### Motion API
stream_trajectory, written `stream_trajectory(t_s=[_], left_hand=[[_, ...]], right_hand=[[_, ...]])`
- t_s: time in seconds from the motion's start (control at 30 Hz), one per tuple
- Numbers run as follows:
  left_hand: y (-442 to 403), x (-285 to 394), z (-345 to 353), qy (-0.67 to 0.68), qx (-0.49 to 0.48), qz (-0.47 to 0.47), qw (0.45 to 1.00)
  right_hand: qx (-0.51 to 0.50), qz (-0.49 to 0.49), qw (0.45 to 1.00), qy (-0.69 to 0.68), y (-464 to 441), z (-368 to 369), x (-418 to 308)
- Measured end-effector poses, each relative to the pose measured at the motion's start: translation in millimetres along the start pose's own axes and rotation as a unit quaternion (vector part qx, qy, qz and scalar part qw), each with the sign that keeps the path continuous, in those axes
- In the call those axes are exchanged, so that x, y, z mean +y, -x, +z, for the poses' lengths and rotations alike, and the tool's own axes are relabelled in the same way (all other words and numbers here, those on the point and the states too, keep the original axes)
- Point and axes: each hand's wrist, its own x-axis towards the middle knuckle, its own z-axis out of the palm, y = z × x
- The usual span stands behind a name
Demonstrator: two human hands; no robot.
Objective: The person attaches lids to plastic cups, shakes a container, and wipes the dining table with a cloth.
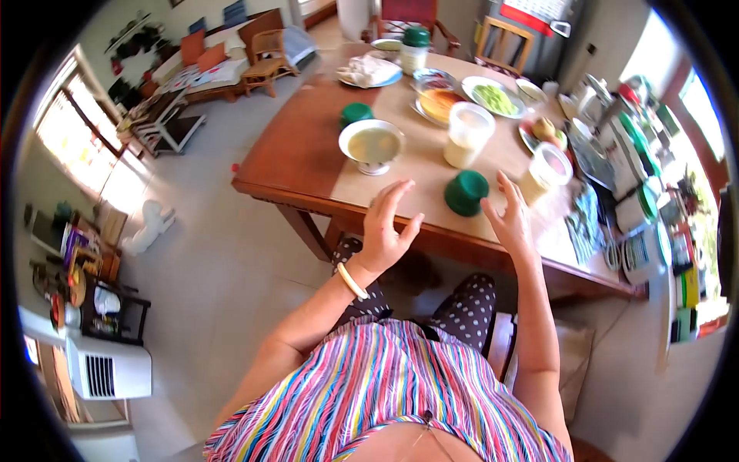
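My left hand (387,233) is raised at the table's front edge, fingers apart and holding nothing. Just beyond it stands a white footed bowl (372,165) of yellowish liquid. My right hand (511,219) is also open, its fingers close to a green lid (466,193); whether they touch it I cannot tell. That lid lies between my two hands. Behind it is a clear plastic container (468,132), partly filled with something pale yellow. A second such container (547,170) stands beyond my right hand. Another green lid (356,115) rests behind the bowl.
Farther back on the wooden table (286,142) are a jar with a green cap (415,58), a plate of chopped green food (493,97), an orange dish (440,105) and a crumpled cloth (369,70). A blue cloth (586,223) and several jars line the right side.
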Motion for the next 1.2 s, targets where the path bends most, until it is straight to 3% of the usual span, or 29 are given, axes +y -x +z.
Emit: stream_trajectory(t_s=[0.07,0.17,0.2,0.33,0.43,0.47,0.5,0.53,0.57,0.6,0.67,0.73,0.83,0.97,1.2], left_hand=[[-25.5,-22.7,-33.7,-0.115,0.119,0.060,0.984],[-80.2,-103.9,-77.6,-0.069,0.163,-0.140,0.974],[-96.2,-158.8,-84.7,-0.111,0.114,-0.118,0.980],[-144.5,-231.5,-65.5,-0.145,-0.123,-0.139,0.972],[-155.7,-247.6,-48.8,-0.076,-0.212,-0.197,0.954],[-150.8,-250.6,-46.4,-0.070,-0.158,-0.154,0.973],[-153.1,-226.4,-57.8,-0.039,-0.139,-0.152,0.978],[-154.2,-221.2,-65.9,-0.136,-0.033,-0.062,0.988],[-157.0,-200.7,-79.8,-0.139,0.030,-0.066,0.988],[-156.5,-190.2,-91.3,-0.083,0.082,-0.075,0.990],[-152.8,-149.8,-100.4,0.108,0.130,0.009,0.986],[-134.1,-55.3,-90.8,-0.071,0.062,0.055,0.994],[-90.6,11.4,-39.7,-0.039,-0.083,0.063,0.994],[-48.7,5.7,31.3,0.025,-0.116,0.011,0.993],[-43.5,-4.3,52.9,0.006,-0.127,0.041,0.991]], right_hand=[[-0.013,0.005,0.999,0.041,-5.2,1.7,-13.4],[-0.043,0.021,0.995,0.084,-12.4,6.3,-26.5],[-0.051,0.030,0.994,0.093,-13.5,9.1,-29.5],[-0.056,0.038,0.993,0.099,-15.0,22.5,-30.0],[-0.037,0.057,0.994,0.084,-15.6,31.5,-25.6],[-0.022,0.070,0.994,0.081,-12.4,30.7,-22.7],[0.004,0.055,0.996,0.070,-9.8,28.6,-22.1],[0.015,0.051,0.997,0.048,-6.2,23.5,-24.2],[0.040,0.016,0.999,0.010,-1.4,20.5,-23.2],[0.066,-0.023,0.997,-0.029,2.3,18.7,-21.5],[0.088,-0.021,0.992,-0.089,9.9,20.0,-18.5],[0.096,-0.028,0.989,-0.106,14.8,22.2,-16.3],[0.092,-0.012,0.990,-0.102,21.4,23.2,-13.2],[0.073,-0.006,0.992,-0.101,26.7,15.7,-2.4],[0.000,0.039,0.996,-0.077,16.4,8.3,20.9]])
